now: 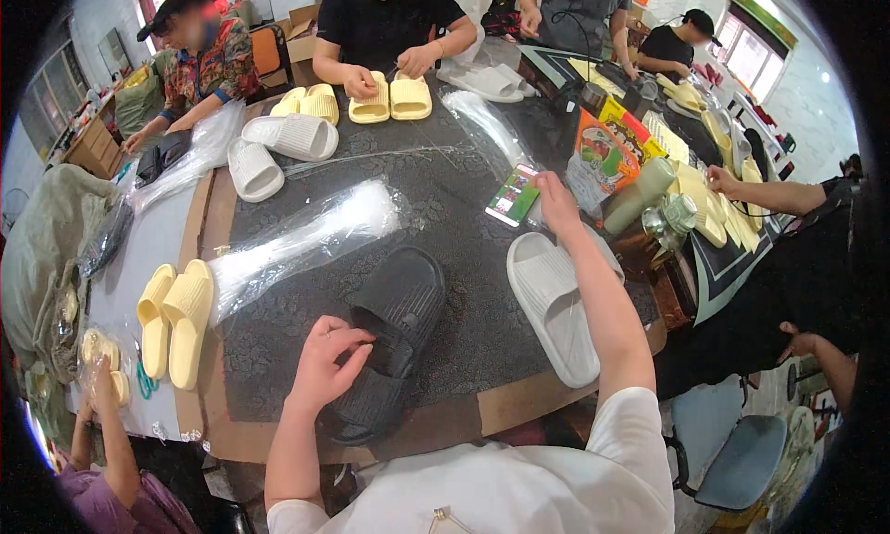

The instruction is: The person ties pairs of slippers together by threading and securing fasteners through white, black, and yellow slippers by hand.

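Observation:
My left hand (326,360) is at the open middle of a black slide slipper (400,288), thumb and forefinger pinched together. Whatever lies between those fingertips is too small to make out. More ridged black slipper (369,404) shows beside my wrist, overlapping the first; I cannot tell exactly how they join. Farther off, my right hand (556,205) grips the edge of a phone (512,197) with a lit screen. Under my right forearm lies a light grey slipper (556,307); another grey one (604,248) is partly hidden behind the arm.
Clear bags of thin white strips (315,233) lie on the dark mat. Yellow slippers (190,321) stand at the left, grey slippers (289,137) beyond. A jar (669,217) and a printed packet (603,154) stand at the right. Across the table, a person (385,33) handles yellow slippers (410,98).

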{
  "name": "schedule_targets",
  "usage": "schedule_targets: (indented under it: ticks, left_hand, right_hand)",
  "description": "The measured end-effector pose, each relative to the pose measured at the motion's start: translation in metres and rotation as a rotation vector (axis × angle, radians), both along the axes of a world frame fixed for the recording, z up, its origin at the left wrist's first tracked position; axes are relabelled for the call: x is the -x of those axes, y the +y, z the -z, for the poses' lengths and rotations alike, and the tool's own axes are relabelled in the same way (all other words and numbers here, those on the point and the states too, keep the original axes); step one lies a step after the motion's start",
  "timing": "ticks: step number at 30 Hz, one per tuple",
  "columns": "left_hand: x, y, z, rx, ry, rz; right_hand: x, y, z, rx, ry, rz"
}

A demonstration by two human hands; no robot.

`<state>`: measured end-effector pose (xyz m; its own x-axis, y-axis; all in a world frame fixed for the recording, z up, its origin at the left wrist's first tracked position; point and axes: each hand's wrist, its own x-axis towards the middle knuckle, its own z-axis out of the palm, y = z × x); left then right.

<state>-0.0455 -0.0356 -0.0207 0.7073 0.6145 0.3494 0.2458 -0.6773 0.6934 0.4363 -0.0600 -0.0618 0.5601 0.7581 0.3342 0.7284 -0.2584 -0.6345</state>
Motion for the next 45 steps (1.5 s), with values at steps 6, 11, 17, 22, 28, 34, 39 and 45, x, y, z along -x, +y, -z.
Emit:
schedule_targets:
  ticks: [6, 11, 17, 22, 28, 34, 39, 45]
  left_hand:
    - [0.001, 0.0, 0.001, -0.019, 0.0, 0.003]
    - [-0.001, 0.0, -0.001, -0.01, 0.01, -0.001]
    - [-0.001, 0.001, 0.0, -0.054, 0.008, 0.009]
    - [0.0, 0.0, 0.0, -0.023, 0.027, 0.009]
    - [0.001, 0.001, 0.0, -0.019, 0.026, 0.011]
    - [0.0, 0.002, 0.001, -0.038, 0.017, 0.012]
    - [0.003, 0.0, 0.001, -0.01, 0.017, 0.002]
    - [0.002, -0.003, 0.001, 0.027, -0.004, -0.024]
  right_hand:
    - [0.003, -0.001, 0.005, 0.054, -0.032, -0.042]
    - [0.005, 0.0, 0.014, -0.047, 0.143, -0.147]
    - [0.013, 0.001, 0.005, -0.183, 0.11, -0.161]
    - [0.029, -0.001, -0.012, -0.239, 0.056, -0.172]
    - [0.033, -0.001, -0.013, -0.184, -0.008, -0.193]
    - [0.028, 0.002, 0.005, -0.02, -0.031, -0.226]
    - [0.016, 0.006, -0.003, -0.299, 0.098, -0.112]
    - [-0.02, 0.0, 0.007, -0.386, 0.339, 0.063]
